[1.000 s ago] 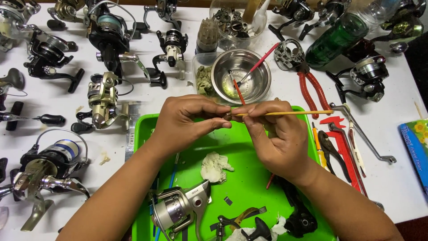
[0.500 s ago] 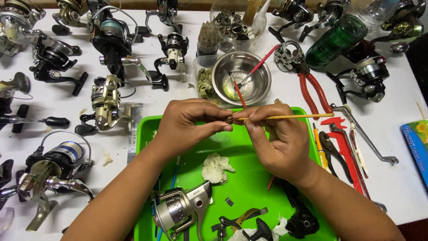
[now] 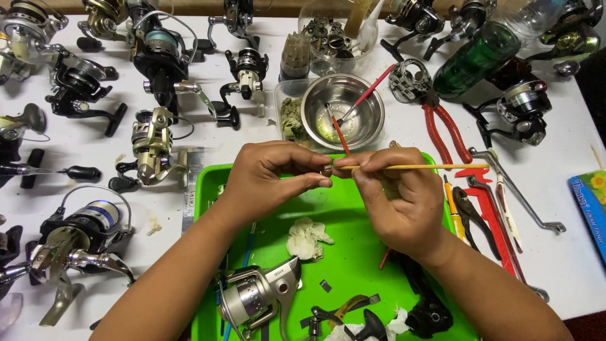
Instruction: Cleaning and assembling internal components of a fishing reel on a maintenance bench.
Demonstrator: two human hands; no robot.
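Above the far edge of the green tray (image 3: 214, 189), the left hand (image 3: 268, 183) pinches a small round part (image 3: 326, 170) in closed fingertips, steadying it; the right hand (image 3: 398, 202) is closed like a pen grip on a thin yellow stick (image 3: 429, 167), its tip meeting the part, close over the steel bowl (image 3: 344, 113) for easy dipping

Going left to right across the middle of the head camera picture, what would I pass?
Blue-banded fishing reel → gold reel → left hand → small part pinched in its fingers → right hand holding a thin yellow stick → red-handled pliers → blue box.
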